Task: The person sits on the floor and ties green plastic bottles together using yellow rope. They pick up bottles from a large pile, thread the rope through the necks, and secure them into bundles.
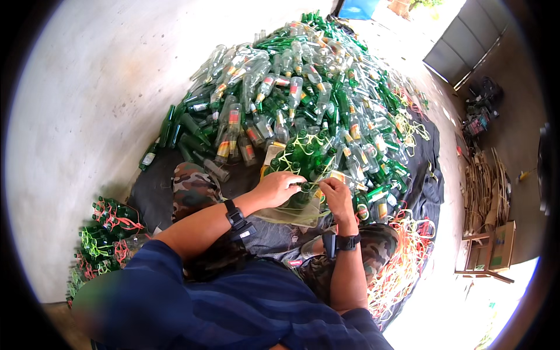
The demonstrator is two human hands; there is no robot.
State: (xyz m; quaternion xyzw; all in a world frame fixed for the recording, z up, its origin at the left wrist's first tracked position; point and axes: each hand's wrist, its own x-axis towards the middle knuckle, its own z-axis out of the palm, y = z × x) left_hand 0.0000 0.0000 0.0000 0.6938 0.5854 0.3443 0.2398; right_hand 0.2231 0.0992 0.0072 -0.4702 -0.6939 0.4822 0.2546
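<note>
A cluster of green glass bottles (302,153) stands upright between my knees, pale yellow-green strips laced around the necks. Over the near bottles my left hand (277,189) is closed, thumb and fingers pinching at a pale plastic strip (314,182). My right hand (337,197) pinches the same strip just to the right, close to a bottle neck. Beneath the cluster shows a pale flat board or tray (291,217), with loose strip ends along its near edge. My hands partly hide the nearest bottles.
A large heap of loose green and clear bottles (294,87) rises ahead on a dark sheet (153,185). Strapped bottle bundles (108,233) stand at the left by the white wall. Tangled coloured strips (399,262) lie to my right. Flattened cardboard (487,189) leans farther right.
</note>
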